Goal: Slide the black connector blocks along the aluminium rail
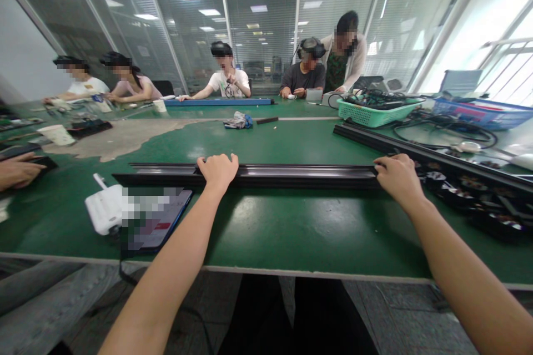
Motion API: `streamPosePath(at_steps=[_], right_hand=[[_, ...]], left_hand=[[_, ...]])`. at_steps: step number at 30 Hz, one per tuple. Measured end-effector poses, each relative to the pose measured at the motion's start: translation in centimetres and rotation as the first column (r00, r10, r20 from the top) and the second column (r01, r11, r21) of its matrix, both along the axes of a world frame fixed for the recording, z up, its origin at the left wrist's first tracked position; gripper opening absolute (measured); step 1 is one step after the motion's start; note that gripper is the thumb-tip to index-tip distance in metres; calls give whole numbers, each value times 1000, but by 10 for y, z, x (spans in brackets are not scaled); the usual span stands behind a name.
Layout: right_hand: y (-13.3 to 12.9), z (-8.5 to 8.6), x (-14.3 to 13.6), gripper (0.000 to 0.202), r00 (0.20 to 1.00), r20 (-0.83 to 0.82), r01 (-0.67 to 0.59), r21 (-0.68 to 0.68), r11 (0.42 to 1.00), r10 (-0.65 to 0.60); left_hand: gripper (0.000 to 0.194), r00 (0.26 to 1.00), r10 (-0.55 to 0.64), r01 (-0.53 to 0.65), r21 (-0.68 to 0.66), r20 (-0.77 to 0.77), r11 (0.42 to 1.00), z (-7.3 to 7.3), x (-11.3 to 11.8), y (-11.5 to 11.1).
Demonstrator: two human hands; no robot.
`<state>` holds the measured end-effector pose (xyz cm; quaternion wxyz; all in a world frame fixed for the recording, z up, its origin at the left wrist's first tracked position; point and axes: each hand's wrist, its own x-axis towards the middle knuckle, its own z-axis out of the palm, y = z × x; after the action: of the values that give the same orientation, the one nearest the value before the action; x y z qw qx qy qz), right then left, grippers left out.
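A long black metal profile with a channel along it lies crosswise on the green table. My left hand grips the profile left of its middle, fingers curled over the far edge. At the right end, my right hand is closed round the profile, thumb and fingers pinching its tip. Left of my left forearm, a phone or tablet lies beside a white boxy device. The undersides of both hands are hidden.
Another black profile slants along the right, near dark trays of small parts. Behind stand a green basket of cables and a blue basket. A crumpled cloth lies mid-table. Co-workers sit opposite; another person's hand is at left.
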<state>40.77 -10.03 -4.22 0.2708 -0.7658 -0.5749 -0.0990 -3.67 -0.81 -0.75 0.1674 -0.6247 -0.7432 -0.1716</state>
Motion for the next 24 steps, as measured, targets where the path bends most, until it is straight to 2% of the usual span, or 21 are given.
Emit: streamPosePath(at_steps=[17,24], right_hand=[[0,-2,5,35,1000,-14,15,17,1000,-15],[-4,3,3,37,999,2,52,-35,998,-52]], left_hand=[[61,1000,9,-9,-10,-4,1000,1,1,0],[61,1000,-4,5,-12,14,1000,1,0,-1]])
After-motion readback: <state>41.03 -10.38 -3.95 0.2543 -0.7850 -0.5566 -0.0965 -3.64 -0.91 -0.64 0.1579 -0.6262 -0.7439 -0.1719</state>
